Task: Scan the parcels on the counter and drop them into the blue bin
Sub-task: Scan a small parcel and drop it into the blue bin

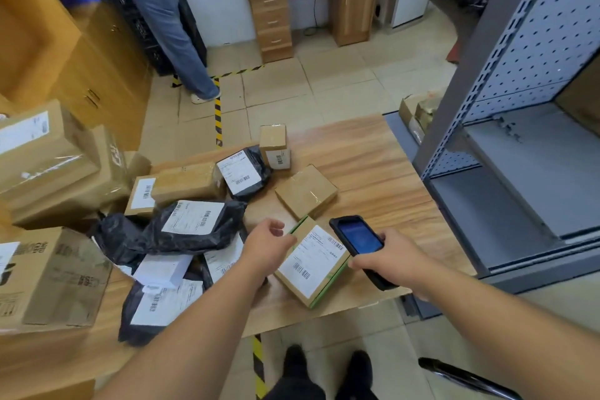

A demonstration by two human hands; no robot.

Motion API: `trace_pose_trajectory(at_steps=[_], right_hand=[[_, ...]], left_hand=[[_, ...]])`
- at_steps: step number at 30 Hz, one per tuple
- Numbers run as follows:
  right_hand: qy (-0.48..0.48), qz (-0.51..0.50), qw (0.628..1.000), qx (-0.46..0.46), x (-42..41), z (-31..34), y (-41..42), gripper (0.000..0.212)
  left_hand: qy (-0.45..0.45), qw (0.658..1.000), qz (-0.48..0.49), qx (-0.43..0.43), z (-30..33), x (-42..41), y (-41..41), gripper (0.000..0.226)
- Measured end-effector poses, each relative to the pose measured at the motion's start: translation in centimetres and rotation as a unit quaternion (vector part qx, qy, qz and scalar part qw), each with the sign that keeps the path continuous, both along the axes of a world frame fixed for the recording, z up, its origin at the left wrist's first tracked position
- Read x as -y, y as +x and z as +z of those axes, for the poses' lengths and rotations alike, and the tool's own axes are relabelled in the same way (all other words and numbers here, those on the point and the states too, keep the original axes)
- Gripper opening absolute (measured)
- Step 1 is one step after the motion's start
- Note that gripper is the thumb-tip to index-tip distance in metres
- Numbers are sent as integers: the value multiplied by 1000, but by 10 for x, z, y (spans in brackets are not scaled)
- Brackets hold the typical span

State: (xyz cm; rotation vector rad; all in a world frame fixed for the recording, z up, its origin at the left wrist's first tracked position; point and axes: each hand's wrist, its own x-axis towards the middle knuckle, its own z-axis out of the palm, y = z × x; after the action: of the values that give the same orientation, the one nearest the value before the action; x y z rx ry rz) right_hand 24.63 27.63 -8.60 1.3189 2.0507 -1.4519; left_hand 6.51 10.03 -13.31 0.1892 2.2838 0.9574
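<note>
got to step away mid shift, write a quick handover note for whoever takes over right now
Left hand: open, on the edge of the labelled box.
Right hand: holds the scanner over that box's label.
Counter: about ten boxes and black bags unsorted.
Blue bin: not in view.
Done: cannot tell.
Left: scan this box, bin it, then the rest.

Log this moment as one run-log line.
step: scanning | left hand: on green-edged box | right hand: holds scanner over its label | blue bin: not in view
</note>
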Motion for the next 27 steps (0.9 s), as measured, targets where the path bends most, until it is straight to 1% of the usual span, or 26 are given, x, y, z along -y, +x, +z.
trace_pose_trajectory(at_steps=[5, 11, 15, 19, 22, 27], right_hand=[[-12, -17, 1000, 22, -18, -11, -14, 62], [-20, -44, 997, 54, -34, -24, -38, 61], [-27, -70, 994, 75, -42, -35, -56, 65], [-42, -99, 991, 81, -47, -47, -74, 61], [-55, -113, 988, 86, -48, -56, -85, 58], [-68, -125, 986, 92, -51, -66, -99, 58]], left_hand=[[-36, 998, -46, -23, -16, -31, -24, 47], [-74, 990, -111, -49, -41, -66, -61, 61], [-102, 980, -152, -81, -56, -90, -87, 69], [-141, 966, -190, -107, -73, -108, -109, 83], [-152, 957, -207, -133, -84, -120, -119, 95], [-168, 940, -248, -165, -98, -129, -128, 107]])
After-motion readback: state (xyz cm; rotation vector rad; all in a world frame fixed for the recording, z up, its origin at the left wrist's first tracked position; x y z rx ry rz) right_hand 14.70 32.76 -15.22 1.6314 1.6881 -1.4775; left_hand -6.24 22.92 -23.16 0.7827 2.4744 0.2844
